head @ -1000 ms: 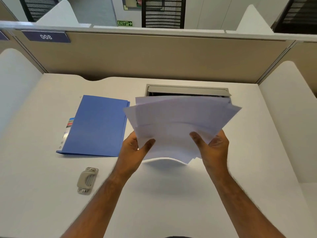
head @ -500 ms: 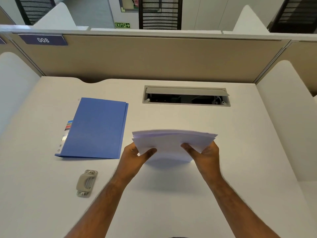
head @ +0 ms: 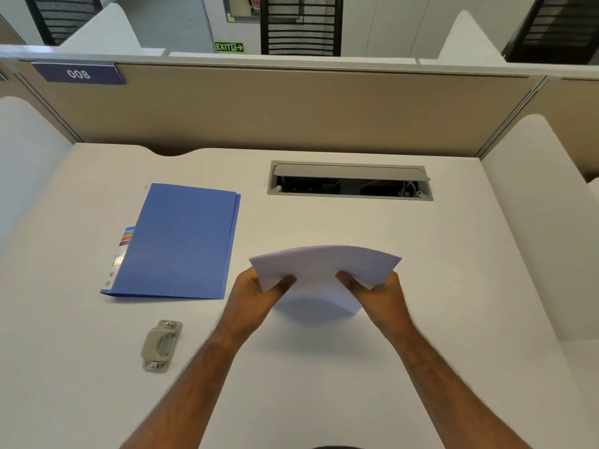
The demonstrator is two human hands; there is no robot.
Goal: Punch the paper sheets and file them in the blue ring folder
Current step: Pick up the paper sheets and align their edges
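A stack of white paper sheets (head: 324, 264) stands on its lower edge on the desk, bowed slightly and squared up. My left hand (head: 259, 294) grips its left side and my right hand (head: 377, 294) grips its right side, thumbs on the near face. The blue ring folder (head: 181, 241) lies closed and flat to the left of the sheets. A grey hole punch (head: 161, 345) rests on the desk in front of the folder, left of my left forearm.
A cable tray (head: 350, 181) with a raised grey lid is set into the white desk (head: 453, 254) behind the sheets. Beige partition walls (head: 291, 108) close off the back, and white side panels (head: 534, 205) stand at left and right.
The fanned, raised sheets came down toward the desk and are now gathered into one even stack standing on its edge. Both hands kept their hold.
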